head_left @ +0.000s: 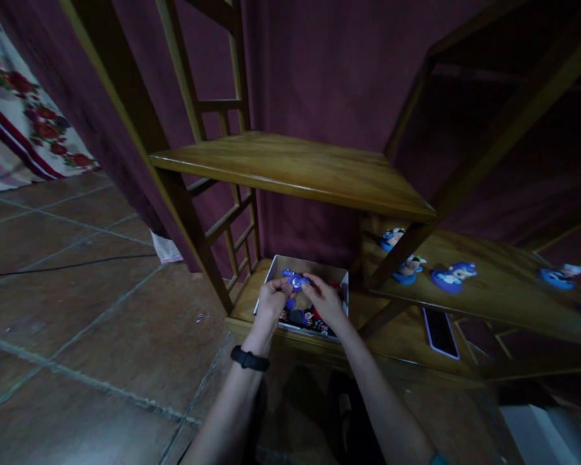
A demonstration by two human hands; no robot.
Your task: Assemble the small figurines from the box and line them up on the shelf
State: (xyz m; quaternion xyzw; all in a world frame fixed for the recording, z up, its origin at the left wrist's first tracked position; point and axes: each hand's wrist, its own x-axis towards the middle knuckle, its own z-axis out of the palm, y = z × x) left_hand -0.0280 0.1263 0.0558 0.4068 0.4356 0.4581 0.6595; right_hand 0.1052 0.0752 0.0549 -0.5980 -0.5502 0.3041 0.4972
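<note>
A small purple figurine point(297, 282) is held between my two hands, just above an open white cardboard box point(314, 263). My left hand point(274, 298) grips its left side with closed fingers, and a black band circles that wrist. From the other side, the fingers of my right hand point(323, 298) pinch the same figurine. Inside the box lie dark and coloured items point(310, 318), among them red and black pieces, too jumbled to name. My hands and the figurine hide part of the contents.
The box stands on the low board of a wooden shelf unit point(290, 165). To the right, several figurines on blue or purple bases, one of them a purple figurine point(454, 276), stand on another shelf. Below them lies a phone point(440, 332). A cable point(72, 265) crosses the tiled floor.
</note>
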